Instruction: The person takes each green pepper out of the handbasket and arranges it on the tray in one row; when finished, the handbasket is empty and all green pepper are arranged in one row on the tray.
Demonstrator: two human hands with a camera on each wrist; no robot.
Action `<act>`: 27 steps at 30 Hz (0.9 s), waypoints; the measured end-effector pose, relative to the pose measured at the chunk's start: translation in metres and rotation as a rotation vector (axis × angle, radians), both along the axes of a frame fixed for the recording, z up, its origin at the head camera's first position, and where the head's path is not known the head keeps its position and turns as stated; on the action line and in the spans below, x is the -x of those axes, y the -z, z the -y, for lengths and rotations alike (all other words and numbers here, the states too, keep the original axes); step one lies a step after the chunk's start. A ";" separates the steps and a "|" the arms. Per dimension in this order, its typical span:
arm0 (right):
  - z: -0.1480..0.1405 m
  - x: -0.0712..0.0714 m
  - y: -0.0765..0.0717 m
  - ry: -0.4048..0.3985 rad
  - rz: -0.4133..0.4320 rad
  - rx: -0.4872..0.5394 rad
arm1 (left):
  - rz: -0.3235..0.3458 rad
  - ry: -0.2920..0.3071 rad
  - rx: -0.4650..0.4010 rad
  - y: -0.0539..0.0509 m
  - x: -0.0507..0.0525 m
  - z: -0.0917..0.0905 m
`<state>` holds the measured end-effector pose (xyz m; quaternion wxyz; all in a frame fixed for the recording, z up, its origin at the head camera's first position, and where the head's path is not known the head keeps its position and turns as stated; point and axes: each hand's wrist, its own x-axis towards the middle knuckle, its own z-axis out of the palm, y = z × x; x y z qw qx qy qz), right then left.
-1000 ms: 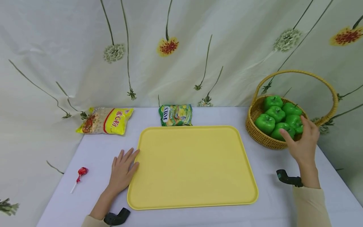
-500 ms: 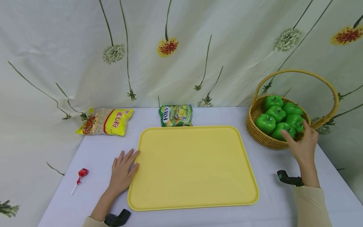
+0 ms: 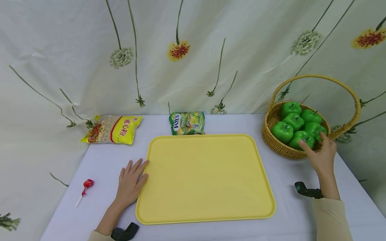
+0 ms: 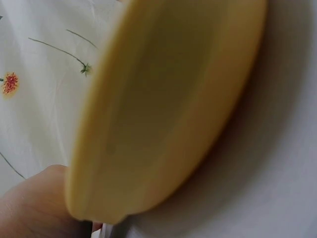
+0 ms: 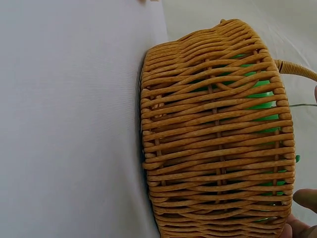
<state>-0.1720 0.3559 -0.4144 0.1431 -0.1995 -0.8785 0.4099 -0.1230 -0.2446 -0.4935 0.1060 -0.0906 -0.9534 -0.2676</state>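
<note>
Six unlifted green peppers (image 3: 294,121): we see the right hand (image 3: 324,157), fingers parted, seemingly empty, dip closer; left hand (image 3: 129,183), straight-fingered, touches tray (image 3: 205,180).

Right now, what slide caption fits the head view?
Left hand at the tray's left edge, right hand at the green peppers in the basket.

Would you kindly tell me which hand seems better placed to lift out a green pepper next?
Probably the right hand: it is at the near rim of the basket, close to the green peppers. The left hand lies at the left edge of the yellow tray, far from them.
</note>
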 end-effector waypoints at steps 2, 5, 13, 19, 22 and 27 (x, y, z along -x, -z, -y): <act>0.000 0.000 0.001 -0.005 -0.006 -0.011 | 0.004 0.000 -0.001 0.000 0.000 0.000; -0.001 0.000 0.003 -0.009 -0.014 -0.031 | 0.006 0.000 0.005 0.000 0.000 0.000; -0.001 0.001 0.008 -0.013 -0.033 -0.096 | -0.011 0.002 0.008 -0.002 0.000 -0.001; 0.000 0.003 0.013 -0.042 -0.064 -0.167 | -0.004 -0.003 0.009 -0.001 -0.003 0.001; -0.001 0.004 0.012 -0.060 -0.054 -0.207 | -0.007 -0.001 0.005 -0.001 -0.003 0.001; -0.003 0.004 0.010 -0.067 -0.003 -0.246 | -0.002 -0.001 0.003 -0.001 -0.002 0.000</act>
